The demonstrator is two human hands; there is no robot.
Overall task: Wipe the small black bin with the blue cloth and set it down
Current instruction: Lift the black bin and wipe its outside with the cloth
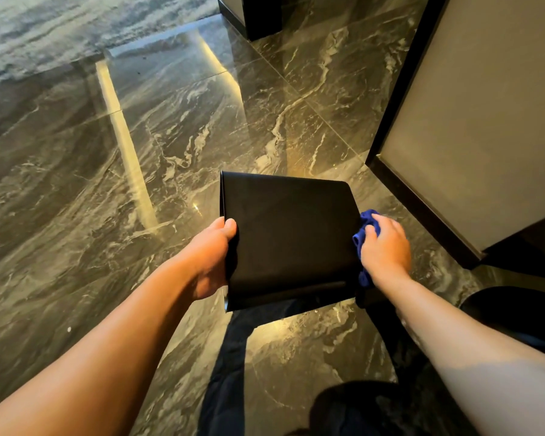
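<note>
Two hands work: left hand (213, 256) grips the black bin (288, 240), right hand (386, 250) presses the bunched blue cloth (366, 226) against its side.

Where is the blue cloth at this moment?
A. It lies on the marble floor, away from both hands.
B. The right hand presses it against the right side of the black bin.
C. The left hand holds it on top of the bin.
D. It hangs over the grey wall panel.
B: the blue cloth is bunched under the right hand at the right edge of the black bin, while the left hand grips the bin's left edge.
</note>
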